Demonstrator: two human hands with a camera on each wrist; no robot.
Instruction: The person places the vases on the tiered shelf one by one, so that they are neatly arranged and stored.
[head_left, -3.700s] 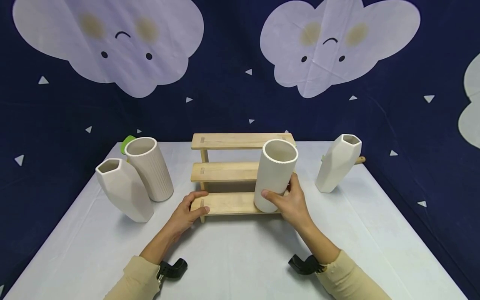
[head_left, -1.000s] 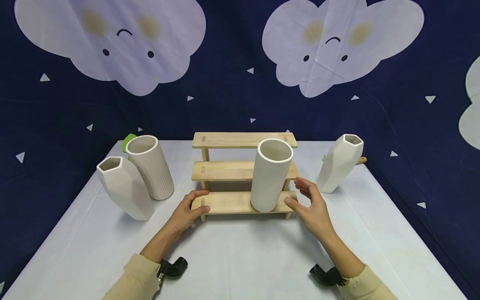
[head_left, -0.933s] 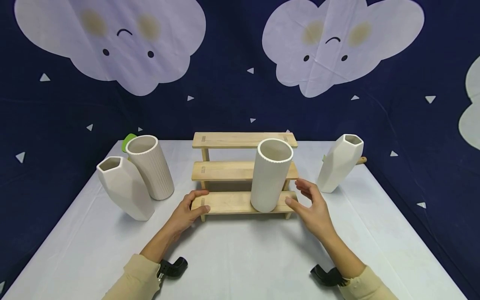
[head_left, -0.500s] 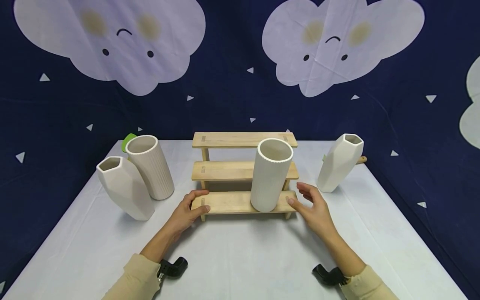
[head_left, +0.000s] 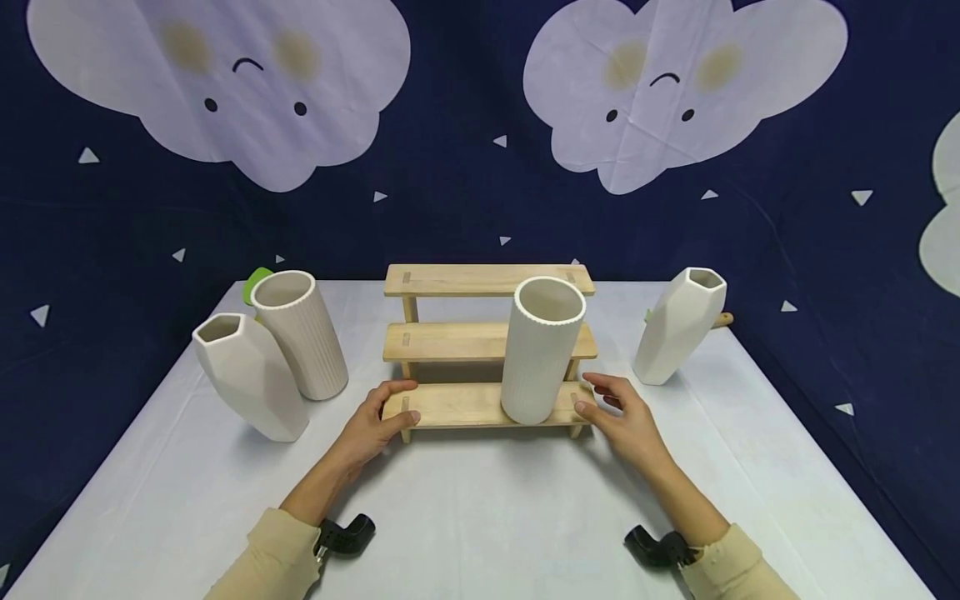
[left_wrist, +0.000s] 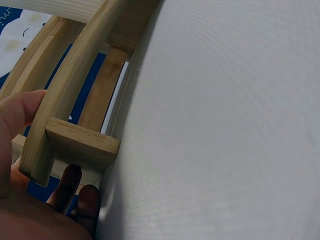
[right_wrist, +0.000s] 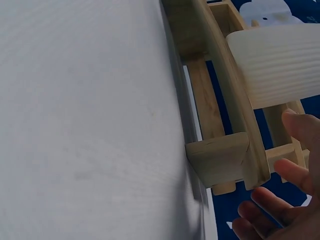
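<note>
A three-step wooden rack [head_left: 457,404] stands mid-table. A white ribbed cylinder vase [head_left: 542,350] is upright on the right part of its lowest step. My left hand [head_left: 382,412] grips the left end of that step, thumb on top and fingers on the front edge. In the left wrist view my left hand [left_wrist: 15,150] has its thumb above the rack's end block [left_wrist: 80,145] and its fingers below. My right hand [head_left: 603,404] hovers with relaxed, spread fingers at the step's right end, holding nothing. In the right wrist view my right hand [right_wrist: 285,175] lies just off the rack [right_wrist: 220,157], below the vase [right_wrist: 275,65].
On the white table [head_left: 480,517], a second ribbed vase [head_left: 300,333] and a leaning faceted vase [head_left: 247,375] stand at the left, with a green object [head_left: 255,283] behind them. Another faceted vase [head_left: 678,325] stands right of the rack. A dark cloud-print backdrop rises behind.
My right hand let go of the ribbed vase, drew back to the right, then sank slightly toward the lowest step's right end. The left hand and the vase have stayed put.
</note>
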